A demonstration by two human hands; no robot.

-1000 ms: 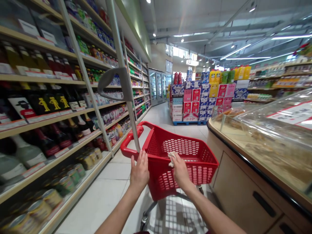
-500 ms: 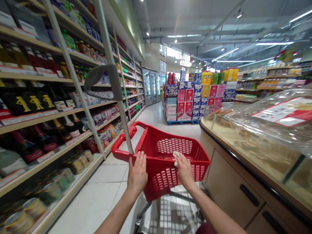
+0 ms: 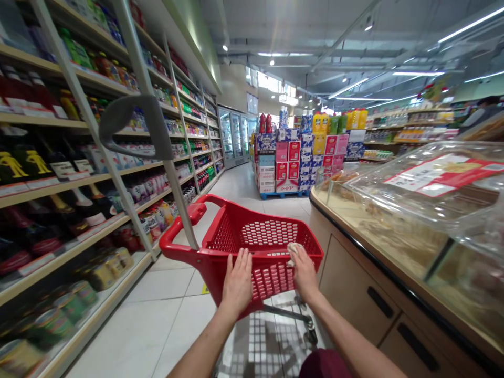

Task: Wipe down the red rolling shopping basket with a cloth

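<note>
- Standing on the floor in front of us is a red cart (image 3: pixel 212 270), between the shelves (image 3: pixel 59 190) and a light brown counter (image 3: pixel 350 273).
- On the shelves we see bottles (image 3: pixel 13 165) and short cans (image 3: pixel 53 317).
- On the counter we see a clear cover (image 3: pixel 366 186) and some tan things (image 3: pixel 346 175), too blurry to name.
- Past our cart, boxes (image 3: pixel 293 152) are piled on a blue pallet (image 3: pixel 275 196), with yellow jugs (image 3: pixel 358 118) on top.
- Our cart is bright red and shiny, with a loop handle (image 3: pixel 177 254). A pole (image 3: pixel 180 199) with a grey grip (image 3: pixel 159 131) rises by that end.
- Our hands are apart. Our left hand (image 3: pixel 238 275) is flat by the near side, fingers straight. Our right hand (image 3: pixel 304 268) pinches a pale cloth (image 3: pixel 292 252) at the rim.
- The cart's sides are hard plastic full of little holes. The cloth is crumpled, the pole smooth.
- A shadow (image 3: pixel 258 336) like a net lies on the flat tiles (image 3: pixel 165 315).
</note>
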